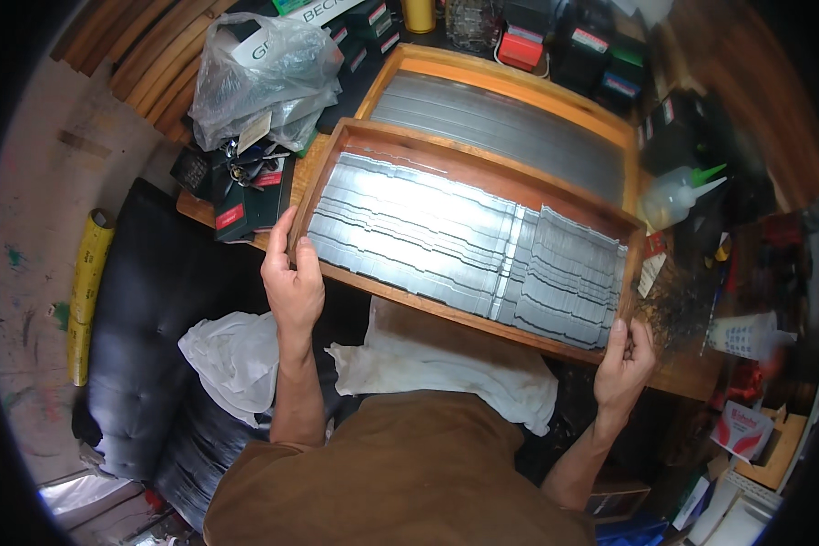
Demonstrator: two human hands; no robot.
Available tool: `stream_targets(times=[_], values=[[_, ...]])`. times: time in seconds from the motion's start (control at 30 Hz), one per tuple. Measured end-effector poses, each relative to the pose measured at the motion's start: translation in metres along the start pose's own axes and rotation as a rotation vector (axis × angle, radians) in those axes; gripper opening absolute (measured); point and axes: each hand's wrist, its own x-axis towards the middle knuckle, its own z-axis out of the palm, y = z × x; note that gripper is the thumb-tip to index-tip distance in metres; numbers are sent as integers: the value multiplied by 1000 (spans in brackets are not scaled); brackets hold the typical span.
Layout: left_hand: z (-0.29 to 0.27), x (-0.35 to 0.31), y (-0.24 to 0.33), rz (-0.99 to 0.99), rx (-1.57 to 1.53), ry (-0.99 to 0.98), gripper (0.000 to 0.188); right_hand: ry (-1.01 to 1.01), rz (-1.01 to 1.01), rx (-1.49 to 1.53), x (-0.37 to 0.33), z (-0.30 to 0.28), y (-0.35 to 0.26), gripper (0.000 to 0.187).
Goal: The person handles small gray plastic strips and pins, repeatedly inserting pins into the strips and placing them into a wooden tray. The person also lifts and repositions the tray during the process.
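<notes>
A shallow wooden tray (500,185) is tilted in front of me, with many thin grey metal strips (400,218) laid side by side in stacks. The strips form a wide shiny block on the left and a smaller, duller block on the right. My left hand (296,284) grips the tray's left end, thumb on the near corner and fingers around the side. At the near right corner, my right hand (623,364) holds the other end, with its fingers partly hidden. Just beyond lies a second wooden tray (601,123), also holding grey metal strips (482,123).
A clear plastic bag (264,77) and dark boxes (250,205) with keys stand at the left. Squeeze bottles (669,200) and a cup (742,335) are on the right. White cloth (455,364) covers my lap; a black padded seat (146,328) is left.
</notes>
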Motion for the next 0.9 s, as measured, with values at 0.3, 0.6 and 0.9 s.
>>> stream_targets(times=[0.3,0.6,0.9], values=[[-14,28,12,-132,-52,-223,38,-76,74,-3,5,-7,-9,19],[-21,32,11,-124,80,-213,32,-62,-153,-100,6,-11,-2,17],[-104,-62,54,-228,47,-174,35,-190,-111,-127,-75,-73,-22,17]])
